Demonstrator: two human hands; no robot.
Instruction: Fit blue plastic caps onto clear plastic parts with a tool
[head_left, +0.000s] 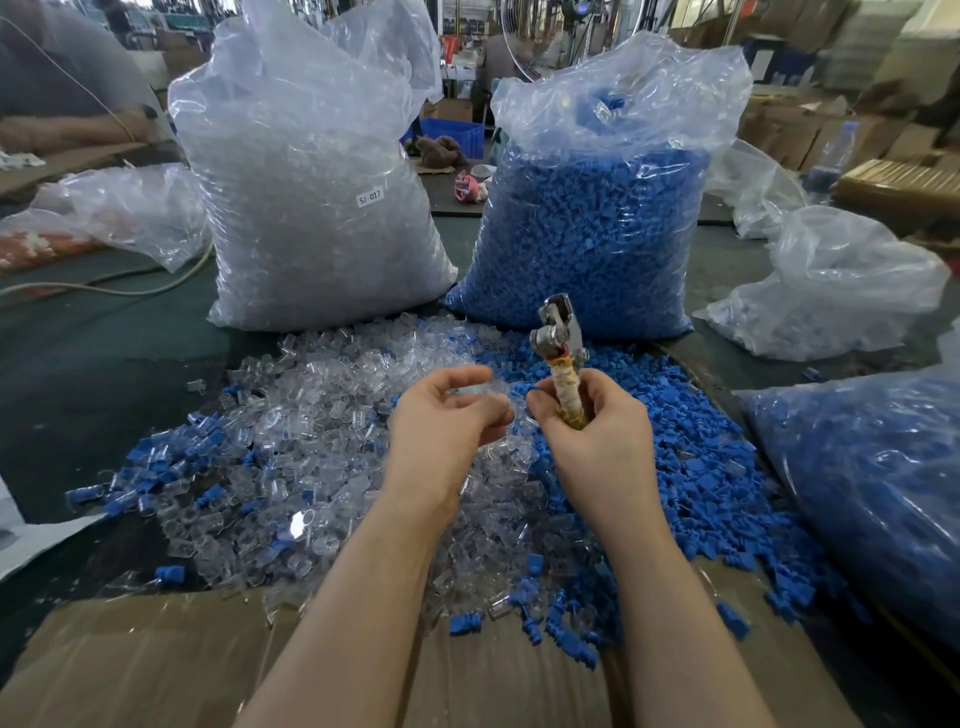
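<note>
My right hand (592, 431) grips a metal tool (558, 332) by its tape-wrapped handle, the steel head pointing up. Its thumb and forefinger also pinch a small blue cap (525, 389). My left hand (447, 415) is beside it, fingers curled round a clear plastic part (488, 395) that is hard to make out. Both hands hover over a heap of loose clear parts (291, 415) on the left and loose blue caps (691, 457) on the right. Several capped pieces (156, 462) lie at the heap's left edge.
A tall bag of clear parts (311, 182) and a tall bag of blue caps (597, 208) stand behind the heap. Another bag of blue pieces (872, 478) lies at the right. Cardboard (156, 660) covers the near table edge. Crumpled plastic bags (831, 291) lie around.
</note>
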